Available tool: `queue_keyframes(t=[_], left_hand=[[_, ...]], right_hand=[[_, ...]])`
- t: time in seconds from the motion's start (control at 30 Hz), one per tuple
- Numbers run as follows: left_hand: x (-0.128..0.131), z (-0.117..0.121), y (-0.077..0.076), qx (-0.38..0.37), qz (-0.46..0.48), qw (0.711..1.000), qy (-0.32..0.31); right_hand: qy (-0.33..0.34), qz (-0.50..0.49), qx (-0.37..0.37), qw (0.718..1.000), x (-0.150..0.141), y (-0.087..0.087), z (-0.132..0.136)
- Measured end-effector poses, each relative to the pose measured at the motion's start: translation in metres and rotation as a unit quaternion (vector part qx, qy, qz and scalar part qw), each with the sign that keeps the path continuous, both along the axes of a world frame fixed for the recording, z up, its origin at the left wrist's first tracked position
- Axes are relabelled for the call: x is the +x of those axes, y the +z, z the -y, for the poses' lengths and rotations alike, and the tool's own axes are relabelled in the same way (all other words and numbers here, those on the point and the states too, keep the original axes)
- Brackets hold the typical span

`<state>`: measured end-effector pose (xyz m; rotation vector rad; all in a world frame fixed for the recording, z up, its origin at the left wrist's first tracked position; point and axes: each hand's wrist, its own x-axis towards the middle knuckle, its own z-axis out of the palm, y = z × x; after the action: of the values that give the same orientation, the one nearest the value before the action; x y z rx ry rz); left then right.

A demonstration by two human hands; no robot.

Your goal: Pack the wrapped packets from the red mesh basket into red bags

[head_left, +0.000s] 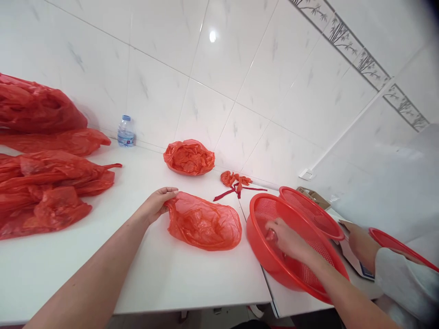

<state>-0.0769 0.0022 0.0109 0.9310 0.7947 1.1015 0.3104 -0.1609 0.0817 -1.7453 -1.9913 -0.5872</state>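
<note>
1. A white strip of bench (192, 283) runs between the red bag (206, 226) and the front edge.
2. The bag lies flat just beside the big red basket (259, 249), which stands near that edge.
3. To the left, white surface separates the left hand (157, 204) from the pile of red bags (58, 178).
4. The left hand, reaching forward, pinches the bag's left rim between thumb and fingers.
5. The right hand (283, 235) dips inside the basket, fingers curled around a small red item (271, 236), partly hidden.
</note>
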Motion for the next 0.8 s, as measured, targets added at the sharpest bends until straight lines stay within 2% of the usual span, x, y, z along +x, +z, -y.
queue_keyframes(t=[0.1,0.17,0.23,0.33,0.43,0.53,0.6,0.7,0.8], left_hand=[[0.001,0.0,-0.001,-0.009,0.025,1.0,-0.003],[0.002,-0.001,-0.003,-0.011,0.04,0.999,-0.01],[0.003,-0.001,-0.006,-0.011,0.053,0.998,-0.017],[0.005,-0.002,-0.009,-0.01,0.065,0.998,-0.026],[0.007,0.0,-0.011,-0.01,0.076,0.997,-0.034],[0.007,0.001,-0.011,-0.013,0.081,0.996,-0.033],[0.007,0.001,-0.011,-0.017,0.084,0.996,-0.028],[0.007,-0.001,-0.012,-0.022,0.09,0.996,-0.02],[0.007,-0.003,-0.014,-0.025,0.095,0.995,-0.018]], right_hand=[[0.031,-0.019,-0.113,0.993,-0.019,0.027,-0.011],[0.056,-0.038,-0.129,0.989,-0.046,0.044,-0.012],[0.102,-0.039,-0.143,0.984,-0.081,0.052,-0.013],[0.185,-0.014,-0.212,0.959,-0.129,0.043,-0.02],[0.224,0.05,-0.22,0.948,-0.157,0.019,-0.038],[0.23,0.086,-0.213,0.946,-0.167,-0.001,-0.058],[0.238,0.076,-0.214,0.944,-0.166,-0.004,-0.065],[0.214,0.019,-0.178,0.96,-0.157,0.006,-0.066],[0.145,-0.058,-0.114,0.981,-0.133,0.025,-0.06]])
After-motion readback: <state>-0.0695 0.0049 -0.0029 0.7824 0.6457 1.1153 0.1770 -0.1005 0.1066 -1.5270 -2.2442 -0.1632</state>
